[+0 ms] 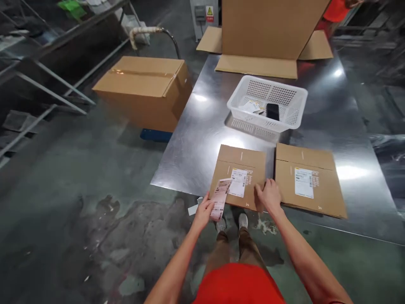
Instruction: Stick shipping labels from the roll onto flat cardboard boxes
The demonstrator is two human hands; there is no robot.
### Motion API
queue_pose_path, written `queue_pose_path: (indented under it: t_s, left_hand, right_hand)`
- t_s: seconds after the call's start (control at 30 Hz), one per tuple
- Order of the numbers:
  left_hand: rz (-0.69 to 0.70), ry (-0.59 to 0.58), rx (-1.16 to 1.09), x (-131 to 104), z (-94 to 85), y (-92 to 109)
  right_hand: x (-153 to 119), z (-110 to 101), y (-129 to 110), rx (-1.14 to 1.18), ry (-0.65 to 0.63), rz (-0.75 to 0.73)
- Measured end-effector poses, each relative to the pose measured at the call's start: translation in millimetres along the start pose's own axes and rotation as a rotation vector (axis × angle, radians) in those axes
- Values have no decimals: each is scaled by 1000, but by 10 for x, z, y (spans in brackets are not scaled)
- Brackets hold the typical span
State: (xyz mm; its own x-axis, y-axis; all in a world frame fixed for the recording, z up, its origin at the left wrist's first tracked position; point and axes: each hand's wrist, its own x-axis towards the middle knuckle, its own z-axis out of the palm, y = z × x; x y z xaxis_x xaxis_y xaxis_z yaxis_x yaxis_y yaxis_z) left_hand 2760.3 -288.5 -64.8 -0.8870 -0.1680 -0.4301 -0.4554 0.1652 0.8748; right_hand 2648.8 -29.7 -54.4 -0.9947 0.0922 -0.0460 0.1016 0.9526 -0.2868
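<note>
My left hand (204,210) holds a strip of printed labels (220,198) between thumb and fingers, over the lower left corner of a flat folded carton (229,157). On that carton lies a white printed label (238,183). My right hand (268,194) is at the carton's right edge, its fingers bent and touching the cardboard; whether they grip it is hard to see. To the right, a second flat carton (329,185) bears a similar white label (304,183).
A white perforated basket (265,120) with a black phone (272,112) and papers stands on the metal table (190,135). Behind it is an open carton (268,29). A taped box (136,105) sits left of the table. Part of another person (337,10) shows at the top right.
</note>
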Motion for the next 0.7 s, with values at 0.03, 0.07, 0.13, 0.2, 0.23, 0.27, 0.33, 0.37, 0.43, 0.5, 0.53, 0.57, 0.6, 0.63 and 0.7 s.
queue_pose_path:
  t_s: [0.03, 0.07, 0.13, 0.2, 0.23, 0.27, 0.33, 0.37, 0.43, 0.5, 0.53, 0.57, 0.6, 0.63, 0.7]
  left_hand:
    - [-8, 4, 34, -71, 17, -15]
    - [-18, 23, 64, -155, 34, -17]
    - [-26, 89, 74, -329, 82, 41]
    - [-2, 143, 13, -477, 188, 188]
    - [21, 145, -36, -532, 274, 287]
    - [38, 119, -88, -572, 382, 394]
    - [21, 11, -202, -608, 651, 599]
    - [-16, -55, -256, -608, 797, 682]
    - [-120, -153, -346, -586, 1070, 784]
    - [-227, -189, -405, -564, 1272, 800]
    - [-270, -199, -416, -562, 1337, 784]
    - [-307, -208, -417, -570, 1376, 761]
    - [-335, -218, -406, -589, 1390, 737]
    - [-350, -229, -381, -617, 1383, 719]
    - [-328, -243, -320, -691, 1314, 718]
  right_hand:
    - [-44, -57, 42, 6, -43, 35]
    - [-88, -103, 47, 34, -78, 42]
    - [-154, -202, 9, 178, -87, 20]
    - [-162, -372, 50, 405, -59, 9]
    - [-144, -494, 151, 516, -40, 17]
    - [-112, -640, 318, 606, -20, 29]
    - [-23, -973, 836, 676, 44, 79]
    - [29, -1143, 1151, 665, 81, 109]
    - [134, -1445, 1760, 606, 100, 188]
    - [237, -1635, 2153, 509, 49, 250]
    - [284, -1671, 2217, 460, 22, 233]
    - [322, -1666, 2182, 425, -6, 177]
    - [348, -1626, 2054, 420, -44, 83]
    - [356, -1560, 1849, 456, -107, -42]
    - [308, -1384, 1302, 607, -336, -307]
